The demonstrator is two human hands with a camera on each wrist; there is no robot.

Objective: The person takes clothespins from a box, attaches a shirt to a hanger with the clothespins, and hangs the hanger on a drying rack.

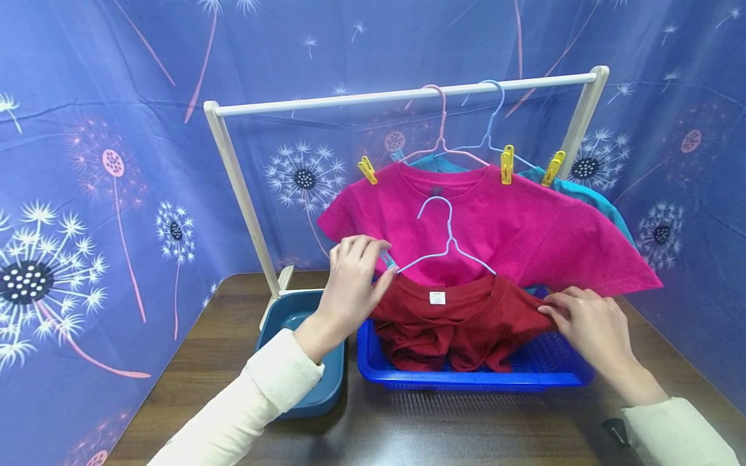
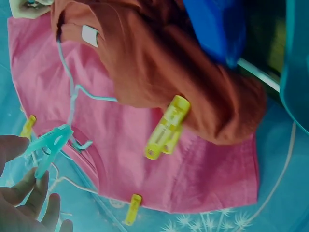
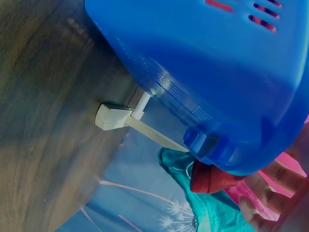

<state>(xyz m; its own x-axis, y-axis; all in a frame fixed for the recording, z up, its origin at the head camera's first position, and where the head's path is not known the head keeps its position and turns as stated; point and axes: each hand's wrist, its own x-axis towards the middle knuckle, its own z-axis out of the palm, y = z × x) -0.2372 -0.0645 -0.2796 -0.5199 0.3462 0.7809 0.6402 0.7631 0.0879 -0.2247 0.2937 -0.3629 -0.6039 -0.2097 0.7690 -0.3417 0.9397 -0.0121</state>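
Observation:
My left hand (image 1: 350, 291) pinches a teal clothespin (image 2: 50, 145) between thumb and fingers, beside the left shoulder of a dark red T-shirt (image 1: 454, 317). A pale blue hanger (image 1: 450, 243) sits in the shirt's neck, its hook free in front of a pink T-shirt (image 1: 361, 207). At the right, my right hand (image 1: 597, 327) pinches the red shirt's sleeve with thumb and fingertips. In the left wrist view a yellow clothespin (image 2: 166, 128) shows at the red shirt's shoulder edge; in the head view my left hand hides that spot. The shirt's lower part bunches in a blue basket (image 1: 466, 380).
Behind stands a rack with a white rail (image 1: 350, 99). The pink shirt and a teal shirt (image 1: 600, 200) hang there on a pink hanger (image 1: 443, 123) and a blue hanger (image 1: 492, 120), with yellow clothespins (image 1: 507, 165). A dark teal bin (image 1: 335, 382) stands left of the basket.

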